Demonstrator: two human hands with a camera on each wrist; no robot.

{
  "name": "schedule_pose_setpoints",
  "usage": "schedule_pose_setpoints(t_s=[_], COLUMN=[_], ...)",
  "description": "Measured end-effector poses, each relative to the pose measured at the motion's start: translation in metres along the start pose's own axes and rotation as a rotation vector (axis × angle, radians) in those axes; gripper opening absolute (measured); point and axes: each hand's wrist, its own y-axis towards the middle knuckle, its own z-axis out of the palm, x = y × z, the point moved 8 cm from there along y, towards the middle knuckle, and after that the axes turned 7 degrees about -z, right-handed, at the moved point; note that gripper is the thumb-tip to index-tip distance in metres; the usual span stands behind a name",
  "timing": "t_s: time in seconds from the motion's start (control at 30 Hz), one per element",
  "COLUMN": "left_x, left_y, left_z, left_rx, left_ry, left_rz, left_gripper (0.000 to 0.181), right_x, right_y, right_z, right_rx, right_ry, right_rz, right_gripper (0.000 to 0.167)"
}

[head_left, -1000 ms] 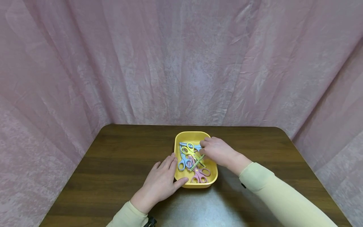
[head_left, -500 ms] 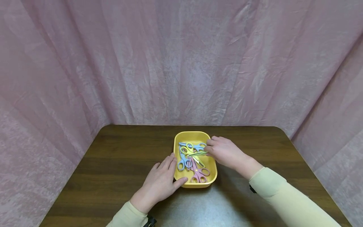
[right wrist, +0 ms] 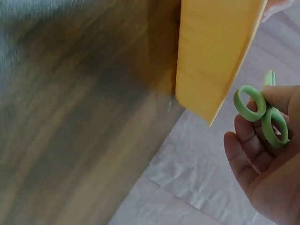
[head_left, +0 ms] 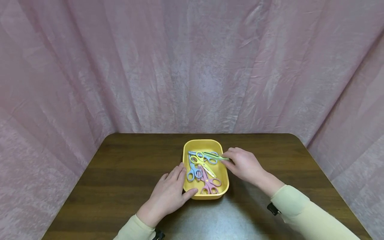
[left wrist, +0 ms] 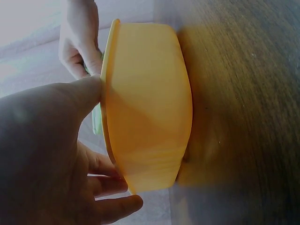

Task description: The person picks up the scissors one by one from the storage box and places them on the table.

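Green scissors [right wrist: 261,110] are pinched by their handles between the thumb and fingers of my right hand [head_left: 241,165]. Their blades point left, above the back right of a yellow tray [head_left: 225,186]. Inside the tray lie yellow scissors [head_left: 201,162], two blue pairs, and pink scissors [head_left: 208,181] nearest me, partly overlapping. One blue pair [head_left: 195,172] lies at the left; the other blue scissors [head_left: 213,159] lie farther back, partly behind the green blades. My left hand [head_left: 169,193] rests against the tray's left rim, fingers extended, with its thumb at the near corner.
The tray stands on a dark wooden table [head_left: 135,163] with rounded back corners. Behind the table and along both sides hangs a pink curtain [head_left: 192,66]. Each wrist wears a dark band, like the strap [head_left: 273,209] on the right.
My right hand has drawn back to the right and lifted the green scissors, whose blades swung from pointing toward me to pointing left. The left hand stays at the rim.
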Motion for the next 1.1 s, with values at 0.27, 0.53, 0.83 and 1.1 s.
schedule_pose_setpoints(t_s=[0.27, 0.53, 0.83, 1.1], left_x=[0.000, 0.002, 0.003, 0.000], left_y=[0.001, -0.002, 0.001, 0.002], left_z=[0.000, 0.002, 0.003, 0.001], left_rx=[0.003, -0.001, 0.005, -0.008], left_ry=[-0.007, -0.010, -0.008, -0.009], left_rz=[0.000, -0.004, -0.011, 0.000], left_gripper=[0.089, 0.089, 0.090, 0.090], right_x=[-0.019, -0.037, -0.049, -0.057], right_y=[-0.016, -0.037, -0.058, -0.074], right_z=[-0.008, -0.006, -0.009, -0.006], right_rx=[0.021, 0.052, 0.024, 0.046], right_ry=[0.214, 0.362, 0.330, 0.321], right_rz=[0.268, 0.456, 0.482, 0.515], right_gripper=[0.011, 0.013, 0.014, 0.015])
